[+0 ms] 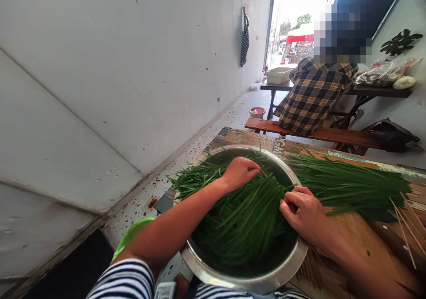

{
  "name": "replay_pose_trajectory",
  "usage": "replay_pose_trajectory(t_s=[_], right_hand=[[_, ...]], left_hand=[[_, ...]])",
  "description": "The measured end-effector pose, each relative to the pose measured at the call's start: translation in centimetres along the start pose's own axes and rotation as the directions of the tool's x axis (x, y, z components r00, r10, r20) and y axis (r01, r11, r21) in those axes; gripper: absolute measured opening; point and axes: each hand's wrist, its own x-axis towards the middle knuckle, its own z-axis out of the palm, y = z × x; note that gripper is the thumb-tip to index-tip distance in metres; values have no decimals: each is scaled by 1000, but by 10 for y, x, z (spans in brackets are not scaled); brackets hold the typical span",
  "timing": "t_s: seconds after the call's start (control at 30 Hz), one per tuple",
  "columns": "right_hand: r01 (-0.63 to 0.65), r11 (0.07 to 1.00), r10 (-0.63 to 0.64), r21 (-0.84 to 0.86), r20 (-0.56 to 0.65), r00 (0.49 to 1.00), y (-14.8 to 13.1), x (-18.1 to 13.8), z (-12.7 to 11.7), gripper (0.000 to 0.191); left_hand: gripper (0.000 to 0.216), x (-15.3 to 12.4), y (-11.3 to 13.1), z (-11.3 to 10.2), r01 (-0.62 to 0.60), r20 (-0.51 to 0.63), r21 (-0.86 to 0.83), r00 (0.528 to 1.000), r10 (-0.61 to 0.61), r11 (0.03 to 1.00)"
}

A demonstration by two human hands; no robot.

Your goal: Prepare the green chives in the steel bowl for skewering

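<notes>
A wide metal bowl [301,250] stands in front of me, with long green garlic chives [246,219] fanned out inside it. Over the bowl, my left hand [238,175] is closed in a pinch. The end of a thin wooden skewer [263,171] shows at its fingertips. My right hand [304,210], at the bowl's right rim, has its fingers closed on the gathered ends of the chives. Those chives spread down and left from between my hands. Whether the skewer runs through them is hidden.
A pile of chives [349,181] lies on the wooden table to the right, near loose skewers [404,232] and a dark knife [391,239]. Ahead, a person in a plaid shirt [316,95] sits on a bench [346,135]. A white wall [133,68] runs along the left.
</notes>
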Motion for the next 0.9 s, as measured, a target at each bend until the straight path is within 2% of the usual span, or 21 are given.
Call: replay_pose_trajectory(t_s=[0.07,0.13,0.2,0.33,0.37,0.47,0.57,0.7,0.9], right_hand=[[1,1000,-1,-7,-1,1000,0,0,0,33],[-4,1000,4,-10,-6,1000,0,0,0,34],[-12,1000,12,-8,-11,1000,0,0,0,33],[-6,1000,6,-3,-9,1000,2,-1,1,33],[-2,1000,2,-3,-9,1000,2,-1,1,33],[6,1000,-6,-5,-13,1000,2,-1,2,33],[11,1000,-11,-6,-7,1000,1,-1,1,32],[11,1000,-11,-8,-14,1000,1,0,1,33],[4,1000,-4,5,-4,1000,1,0,0,32]], left_hand=[[22,-2,6,-2,-66,57,30,996,64,997],[23,-4,12,-7,-157,163,41,975,149,987],[23,-5,16,-13,-194,206,63,962,178,979],[23,0,5,-19,-27,31,215,999,20,976],[23,2,0,-17,-2,33,247,999,-7,969],[21,5,-13,-7,14,136,317,989,-60,948],[19,5,-16,0,47,195,347,973,-122,937],[17,3,-9,-3,142,195,246,962,-193,959],[24,6,-13,-10,240,117,-59,966,-232,969]])
